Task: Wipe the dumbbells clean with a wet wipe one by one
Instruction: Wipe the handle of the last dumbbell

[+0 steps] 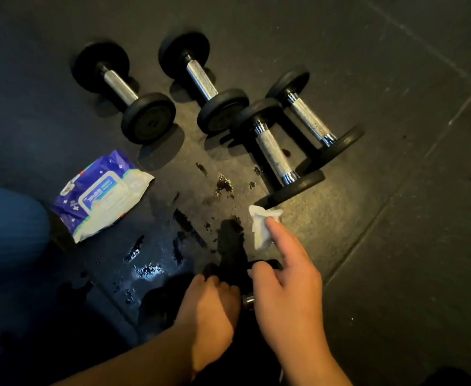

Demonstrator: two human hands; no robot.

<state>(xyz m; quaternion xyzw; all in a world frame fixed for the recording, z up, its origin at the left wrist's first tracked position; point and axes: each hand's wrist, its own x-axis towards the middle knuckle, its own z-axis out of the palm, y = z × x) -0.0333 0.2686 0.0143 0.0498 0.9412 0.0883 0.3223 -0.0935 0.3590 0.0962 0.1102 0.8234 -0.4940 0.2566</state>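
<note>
— On the dark rubber floor [368, 65] in front of you, what do you have in hand?

— Your left hand [212, 299] is curled down around the dumbbell [247, 301] closest to you; only a bit of its metal handle shows between your two hands, and one black end pokes out past your fingers. Your right hand [287, 285] pinches a crumpled white wipe [260, 227], with the index finger stretched out along it and the other fingers folded over that dumbbell's black end.

— And the other weights?

— Four more lie further out. Two sit side by side at the far left: one [124, 91] and, to its right, another [203, 82]. The other pair lies to the right, close together: one [277, 154] nearer you, with its near end just beside the wipe, and one [313, 117] behind it.

— Anything else down there?

— A purple and white pack of wipes [100, 195] lies flat to your left, and wet patches [148, 270] glisten on the floor between the pack and your hands.
</note>
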